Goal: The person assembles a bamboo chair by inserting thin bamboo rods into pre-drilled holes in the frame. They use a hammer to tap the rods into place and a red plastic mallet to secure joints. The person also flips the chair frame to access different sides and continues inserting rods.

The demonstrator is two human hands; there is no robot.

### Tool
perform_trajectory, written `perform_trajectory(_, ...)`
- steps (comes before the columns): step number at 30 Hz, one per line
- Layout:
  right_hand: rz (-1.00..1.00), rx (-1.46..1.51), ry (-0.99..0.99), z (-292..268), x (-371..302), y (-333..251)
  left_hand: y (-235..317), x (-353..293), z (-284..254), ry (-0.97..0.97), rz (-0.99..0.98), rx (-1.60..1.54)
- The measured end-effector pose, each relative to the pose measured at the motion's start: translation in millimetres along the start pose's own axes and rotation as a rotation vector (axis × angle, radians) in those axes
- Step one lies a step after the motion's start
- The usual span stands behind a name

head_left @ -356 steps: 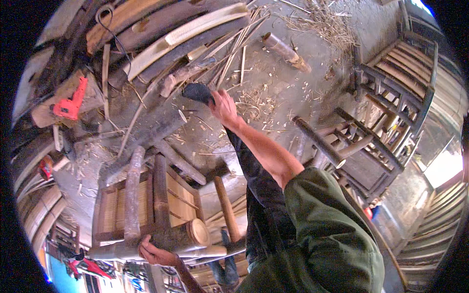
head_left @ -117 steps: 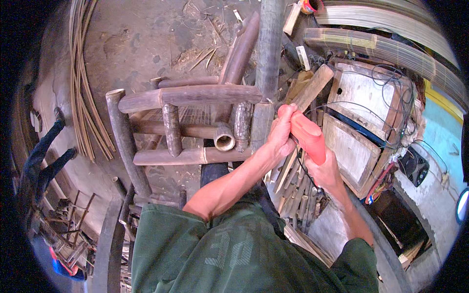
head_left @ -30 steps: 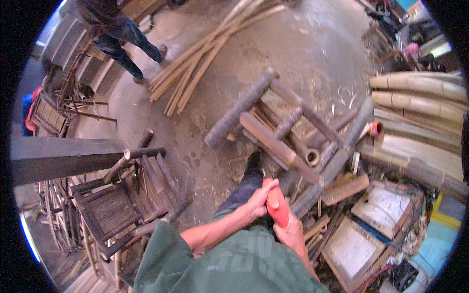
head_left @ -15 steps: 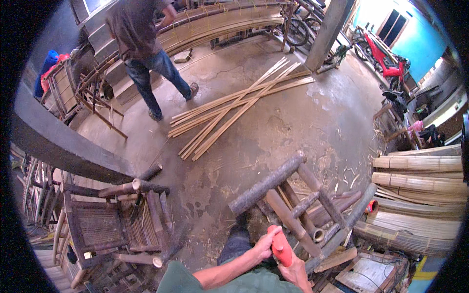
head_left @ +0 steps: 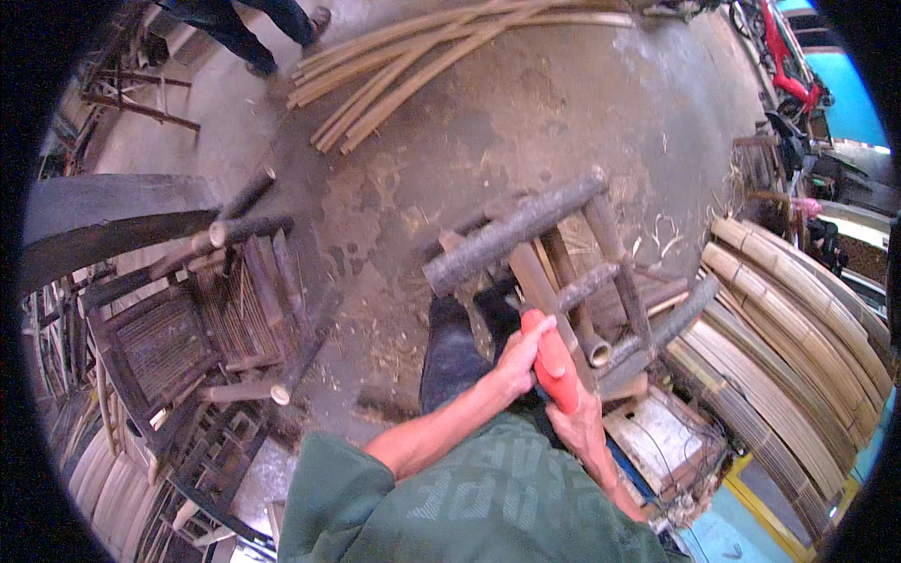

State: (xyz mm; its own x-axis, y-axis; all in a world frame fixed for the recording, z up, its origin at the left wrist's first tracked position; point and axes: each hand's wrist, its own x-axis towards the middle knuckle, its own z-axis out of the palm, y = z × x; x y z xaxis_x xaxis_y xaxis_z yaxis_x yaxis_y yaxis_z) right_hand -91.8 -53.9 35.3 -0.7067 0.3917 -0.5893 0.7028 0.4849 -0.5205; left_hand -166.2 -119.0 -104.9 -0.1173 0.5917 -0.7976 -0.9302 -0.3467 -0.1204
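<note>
Both hands are closed round an orange-red power tool [head_left: 542, 349], elongated in shape; its exact kind cannot be made out. My left hand [head_left: 519, 359] wraps its front part, and my right hand [head_left: 575, 422] grips its rear. The tool's front end is beside a slat of a bamboo frame [head_left: 526, 230], a piece of furniture made of thick dark poles and thinner crosspieces. Whether the tool touches the slat cannot be told. Below the frame's thick pole, my legs in dark trousers [head_left: 449, 347] show.
A bamboo chair [head_left: 160, 352] stands at the left. Long bamboo strips [head_left: 413, 70] lie crossed on the floor ahead, near another person's legs [head_left: 225, 28]. Bundled bamboo slats [head_left: 788, 347] fill the right side, beside a board with cables [head_left: 662, 436]. A red motorbike [head_left: 784, 61] stands far right.
My view has tilted downward, so the floor strips and the other person appear higher. The tool's front has come closer to the bamboo slat. Both hands keep their hold.
</note>
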Motion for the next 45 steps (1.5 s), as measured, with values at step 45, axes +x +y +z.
perform_trajectory(45,0.142,-0.046,-0.198,-51,160,-35,99,74,54,0.089,-0.049,-0.102)
